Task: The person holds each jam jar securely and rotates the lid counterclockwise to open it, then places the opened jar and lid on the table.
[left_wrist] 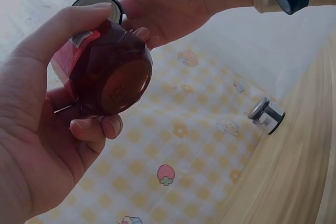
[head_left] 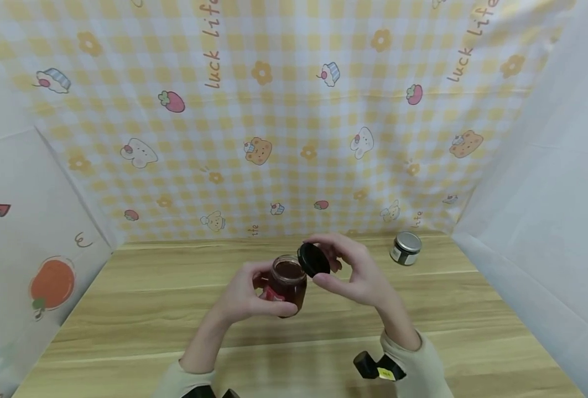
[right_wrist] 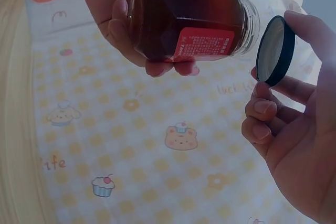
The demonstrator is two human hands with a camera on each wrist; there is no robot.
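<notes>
My left hand (head_left: 248, 296) grips a faceted glass jar (head_left: 290, 290) of dark red-brown contents with a red label (right_wrist: 203, 43). Its threaded mouth is uncovered and faces up in the head view, with the fill visible inside. Between thumb and fingers, my right hand (head_left: 355, 271) pinches a round black lid (head_left: 314, 260) by its edge. The lid is tilted on its side close by the jar's rim, its pale inside turned toward the jar in the right wrist view (right_wrist: 275, 51). Both jar and lid are held above the wooden table (head_left: 164, 309).
A small jar (head_left: 406, 248) with a silver lid and a black-and-white label stands at the table's back right. Behind the table hangs a yellow checked cloth (head_left: 294, 121) with cartoon prints. White sheets (head_left: 537, 210) border the sides.
</notes>
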